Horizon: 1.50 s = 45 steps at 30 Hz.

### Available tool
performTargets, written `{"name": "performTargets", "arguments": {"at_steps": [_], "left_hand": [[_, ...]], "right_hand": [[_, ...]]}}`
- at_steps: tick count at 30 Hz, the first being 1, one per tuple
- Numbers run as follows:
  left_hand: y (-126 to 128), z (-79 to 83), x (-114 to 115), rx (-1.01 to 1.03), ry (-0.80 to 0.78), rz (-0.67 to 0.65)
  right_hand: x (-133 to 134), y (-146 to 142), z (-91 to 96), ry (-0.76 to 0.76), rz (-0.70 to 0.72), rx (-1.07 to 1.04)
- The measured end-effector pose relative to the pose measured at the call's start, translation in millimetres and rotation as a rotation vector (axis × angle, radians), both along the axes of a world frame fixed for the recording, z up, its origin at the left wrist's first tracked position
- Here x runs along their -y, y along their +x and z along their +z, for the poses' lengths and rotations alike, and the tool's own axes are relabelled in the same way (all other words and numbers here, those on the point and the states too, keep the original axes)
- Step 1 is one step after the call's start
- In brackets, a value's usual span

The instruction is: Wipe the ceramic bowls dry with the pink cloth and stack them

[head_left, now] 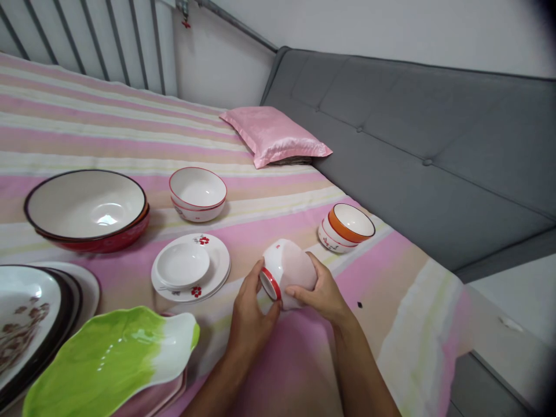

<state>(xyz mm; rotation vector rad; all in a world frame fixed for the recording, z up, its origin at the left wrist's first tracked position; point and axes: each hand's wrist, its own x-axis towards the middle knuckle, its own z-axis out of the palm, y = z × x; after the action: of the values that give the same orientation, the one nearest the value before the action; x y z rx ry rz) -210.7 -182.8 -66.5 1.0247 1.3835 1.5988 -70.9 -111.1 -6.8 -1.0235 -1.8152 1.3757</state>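
Note:
A white bowl (292,267) with a red ring round its narrow end is held on its side just above the bedspread, that end turned left. My left hand (253,310) grips it by the red ring, fingers behind and thumb below. On the right, my right hand (322,292) wraps round the wide end, thumb across the near side. The bowl's inside is hidden. Beyond my right hand stands a small stack of bowls, an orange bowl (351,223) on top of a white floral bowl (332,240). Left of my hands, a small white dish (182,264) rests on flat floral plates (220,278).
Large bowls (87,205) and a pair of red-rimmed bowls (197,188) stand farther left. A green leaf-shaped dish (104,347) and oval plates (26,324) lie at near left. Behind are a pink pillow (278,133) and a grey headboard (391,121).

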Motion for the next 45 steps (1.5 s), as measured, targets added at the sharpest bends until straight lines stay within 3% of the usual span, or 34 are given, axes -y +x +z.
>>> {"name": "performTargets", "arguments": {"at_steps": [7, 19, 26, 31, 38, 45], "left_hand": [[1.0, -0.1, -4.1, 0.262, -0.034, 0.05], [-3.9, 7.0, -7.7, 0.483, -0.127, 0.115], [-4.5, 15.0, -5.9, 0.446, -0.136, 0.142], [-5.3, 15.4, -4.0, 0.414, -0.226, 0.14], [-5.3, 15.0, -1.0, 0.164, -0.399, 0.118], [-7.3, 13.1, -2.3, 0.257, -0.41, 0.116]], "right_hand": [[2.1, -1.4, 6.7, 0.007, -0.031, 0.107], [-7.1, -1.5, -11.0, 0.016, 0.001, 0.128], [-12.7, 0.1, -22.3, 0.011, -0.002, 0.165], [-6.7, 0.3, -10.7, 0.017, -0.022, 0.09], [-2.3, 1.9, -0.7, 0.014, -0.015, 0.019], [-5.0, -3.2, -8.0, 0.004, 0.036, 0.046]]}}
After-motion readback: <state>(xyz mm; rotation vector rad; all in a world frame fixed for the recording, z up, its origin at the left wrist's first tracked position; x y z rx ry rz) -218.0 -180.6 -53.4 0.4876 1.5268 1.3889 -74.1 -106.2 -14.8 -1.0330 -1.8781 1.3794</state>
